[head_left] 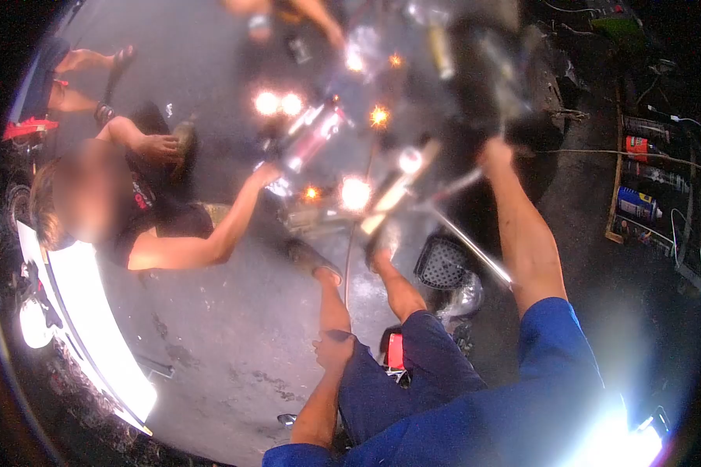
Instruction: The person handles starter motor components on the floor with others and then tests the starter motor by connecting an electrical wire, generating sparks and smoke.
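Observation:
My right hand [497, 158], arm stretched forward, is closed round the end of a blurred bar [461, 184]. That bar slopes down-left to meet a shiny metal rod [473, 247], which runs back toward my forearm. My left hand [335, 350] lies on my left knee with no tool in it; its fingers show only in part. Ahead of my feet is a smeared cluster of metal parts, including a pale flat bar [397, 194]. A co-worker's hand [266, 174] at the left is by a shiny reddish cylinder [315, 142].
A black perforated crate [442, 262] stands right of my foot. On the right, a wooden-edged rack [620, 167] holds a red can [639, 148] and a blue container [637, 204]. Bright lights [355, 193] glare amid the parts. A cable [347, 265] crosses the floor. Other people are left and ahead.

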Available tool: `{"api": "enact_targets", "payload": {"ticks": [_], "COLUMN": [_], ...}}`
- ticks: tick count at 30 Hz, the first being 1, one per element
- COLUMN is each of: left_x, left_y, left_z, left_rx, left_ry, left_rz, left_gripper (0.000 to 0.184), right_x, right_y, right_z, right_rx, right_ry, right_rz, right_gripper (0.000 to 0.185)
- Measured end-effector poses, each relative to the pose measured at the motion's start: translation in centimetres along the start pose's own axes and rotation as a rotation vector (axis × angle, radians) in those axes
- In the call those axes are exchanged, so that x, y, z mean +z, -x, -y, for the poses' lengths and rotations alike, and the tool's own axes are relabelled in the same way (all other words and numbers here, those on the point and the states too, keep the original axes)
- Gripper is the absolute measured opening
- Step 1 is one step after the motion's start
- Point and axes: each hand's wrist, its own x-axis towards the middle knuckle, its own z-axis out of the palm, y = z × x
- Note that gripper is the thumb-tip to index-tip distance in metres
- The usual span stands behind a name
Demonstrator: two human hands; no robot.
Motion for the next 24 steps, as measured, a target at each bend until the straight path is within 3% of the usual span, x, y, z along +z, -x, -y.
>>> {"api": "enact_targets", "payload": {"ticks": [5,13,24], "left_x": [-0.4,-0.9,-0.6], "left_y": [0.0,0.3,-0.2], "left_z": [0.0,-0.4,0.2], "left_rx": [-0.004,-0.007,0.009], "left_ry": [-0.003,0.032,0.033], "left_rz": [0.019,-0.004,-0.010], "left_gripper": [0.097,0.090,0.091], "right_x": [0.5,-0.6,-0.3], "right_y": [-2.1,2.9,3.0], "right_z": [-1.1,1.7,1.5], "right_rx": [-0.023,0.041,0.043], "right_ry": [0.050,0.129,0.173], "right_rz": [0.004,-0.008,-0.031], "right_gripper": [0.033,0.040,0.037]}}
